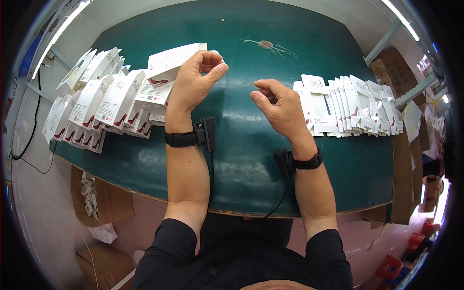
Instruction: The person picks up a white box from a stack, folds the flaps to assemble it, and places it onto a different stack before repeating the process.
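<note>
My left hand is raised in front of a white box lying on top of a stack of boxes at the left. Its fingers curl loosely, with a gap to the thumb, and the back of the hand overlaps the box; whether they touch is hidden. My right hand hovers over the table, thumb and forefinger bent but apart, nothing visible between them. Beside it stands a row of flattened or part-folded white cartons with a red shoe print and cut-out windows.
Folded white boxes are piled along the left of the green table. A round brownish piece with loose strands lies at the far side. An open cardboard box stands below the left edge; more cardboard flanks the right.
</note>
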### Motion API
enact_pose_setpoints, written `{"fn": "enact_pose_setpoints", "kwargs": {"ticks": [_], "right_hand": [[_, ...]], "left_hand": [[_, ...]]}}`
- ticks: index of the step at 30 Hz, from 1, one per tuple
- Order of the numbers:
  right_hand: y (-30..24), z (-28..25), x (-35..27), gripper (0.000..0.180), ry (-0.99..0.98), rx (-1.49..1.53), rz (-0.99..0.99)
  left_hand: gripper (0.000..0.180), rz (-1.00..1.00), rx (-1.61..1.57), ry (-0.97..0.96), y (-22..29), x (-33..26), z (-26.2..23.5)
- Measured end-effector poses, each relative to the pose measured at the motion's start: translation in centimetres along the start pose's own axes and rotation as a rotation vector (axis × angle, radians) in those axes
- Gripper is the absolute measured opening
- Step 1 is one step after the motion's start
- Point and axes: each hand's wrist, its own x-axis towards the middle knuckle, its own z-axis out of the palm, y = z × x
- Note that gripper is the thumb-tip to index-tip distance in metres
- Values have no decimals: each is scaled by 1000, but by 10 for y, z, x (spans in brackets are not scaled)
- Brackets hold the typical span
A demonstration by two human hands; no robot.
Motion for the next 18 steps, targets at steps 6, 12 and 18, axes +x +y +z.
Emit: {"fn": "enact_pose_setpoints", "kwargs": {"ticks": [6, 12, 18], "right_hand": [[3, 2, 0, 32, -2, -2, 7], [2, 4, 0, 31, -17, -5, 17], [3, 7, -1, 31, -30, -14, 19]], "left_hand": [[34, 8, 19, 1, -3, 0, 0], [35, 19, 3, -4, -3, 0, 0], [34, 20, -10, -3, -2, 0, -1]]}}
